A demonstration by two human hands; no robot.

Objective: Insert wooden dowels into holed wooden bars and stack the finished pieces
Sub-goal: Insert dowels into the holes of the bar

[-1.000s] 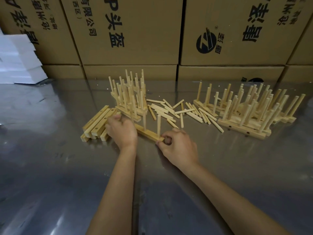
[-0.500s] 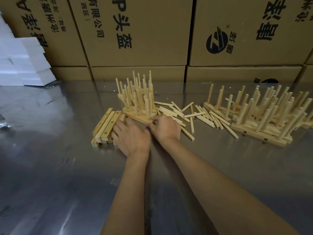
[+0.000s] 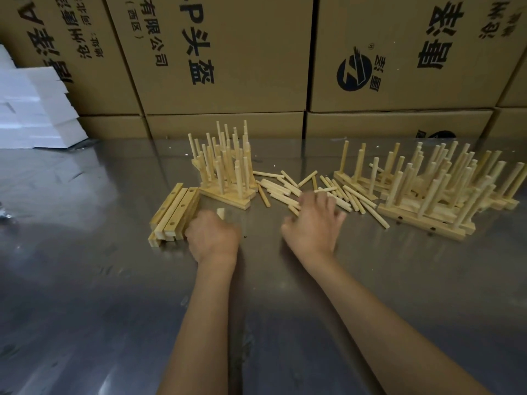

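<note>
My left hand [image 3: 212, 235] is curled in a fist beside a pile of bare holed bars [image 3: 174, 212]; the end of a wooden bar [image 3: 220, 213] sticks out above its knuckles. Just behind stands a stack of finished pieces [image 3: 225, 172] with upright dowels. My right hand [image 3: 313, 220] lies over the near edge of the loose dowels [image 3: 281, 188] scattered on the table. Its fingertips are hidden and blurred, so I cannot tell whether it holds one.
A larger heap of finished pieces [image 3: 427, 195] fills the right side. Printed cardboard boxes [image 3: 228, 52] wall off the back of the steel table [image 3: 114, 280]. White foam blocks [image 3: 34, 109] sit at the far left.
Both hands left the finished stack after setting a piece against it. The left hand pulled back to the bare bars and closed on one. The right hand moved right onto the loose dowels.
</note>
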